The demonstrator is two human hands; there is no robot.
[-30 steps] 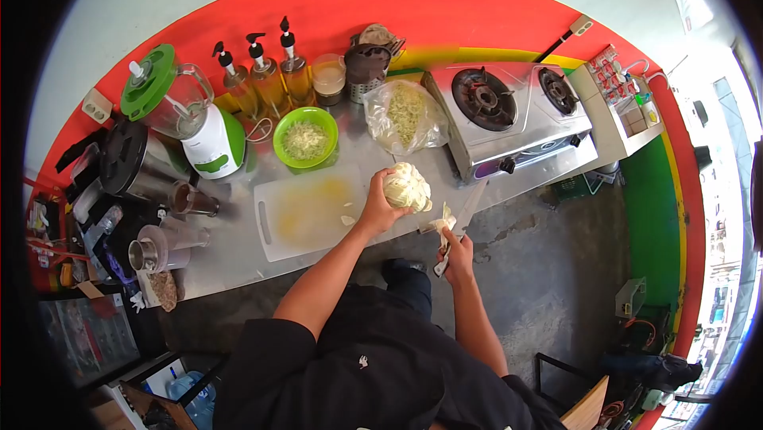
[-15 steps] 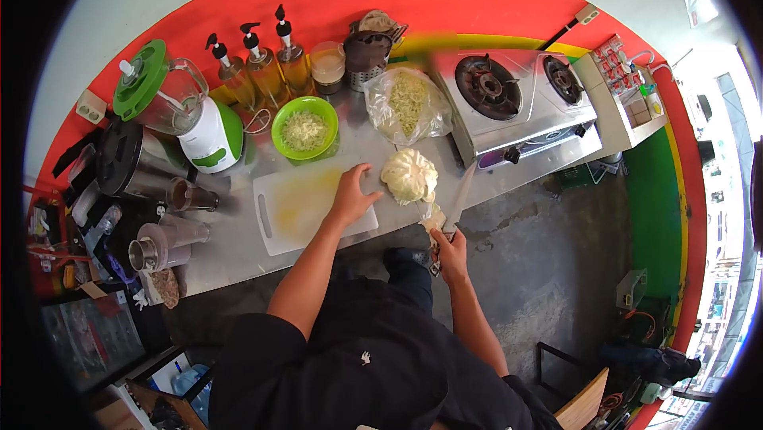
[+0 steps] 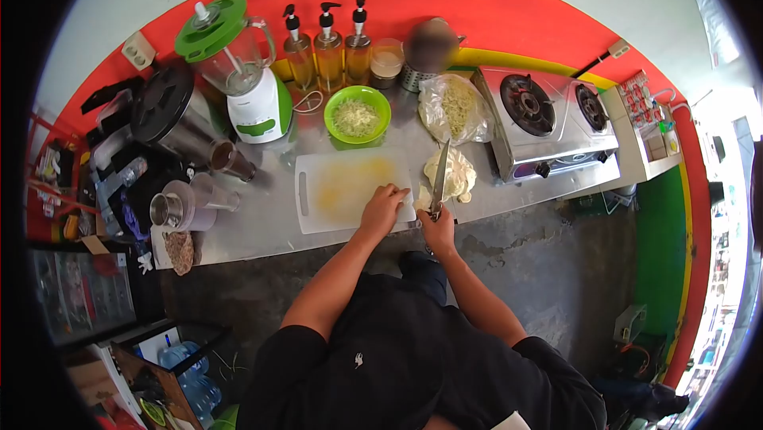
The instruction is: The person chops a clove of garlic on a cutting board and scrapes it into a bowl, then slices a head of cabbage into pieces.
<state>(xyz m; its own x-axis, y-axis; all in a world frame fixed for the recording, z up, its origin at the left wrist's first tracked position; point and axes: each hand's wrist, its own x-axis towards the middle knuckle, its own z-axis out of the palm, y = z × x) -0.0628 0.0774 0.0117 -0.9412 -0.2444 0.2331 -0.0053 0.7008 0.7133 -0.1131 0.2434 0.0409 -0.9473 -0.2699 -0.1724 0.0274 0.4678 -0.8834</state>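
My right hand (image 3: pixel 437 230) is closed round the handle of a knife (image 3: pixel 439 180). Its blade points away from me and crosses in front of a pale head of cabbage (image 3: pixel 457 174) on the steel counter. Pale leaf scraps lie by the cabbage, partly hidden by that hand. Over the right part of a white cutting board (image 3: pixel 318 219), my left hand (image 3: pixel 383 209) has its fingers bunched and bent down. A small whitish bit shows at its fingertips, too small to name. Yellow stains mark the board.
Behind the board stands a green bowl (image 3: pixel 328 126) of shredded cabbage. A plastic bag (image 3: pixel 433 104) of shreds lies near the gas stove (image 3: pixel 509 144). A blender (image 3: pixel 258 112), pump bottles (image 3: pixel 329 60) and a dark-lidded container (image 3: pixel 163 104) line the back and left.
My left hand has moved from the air beside the cabbage down to the board, its fingers drawing together. My right hand has brought the knife from the counter's edge to in front of the cabbage.
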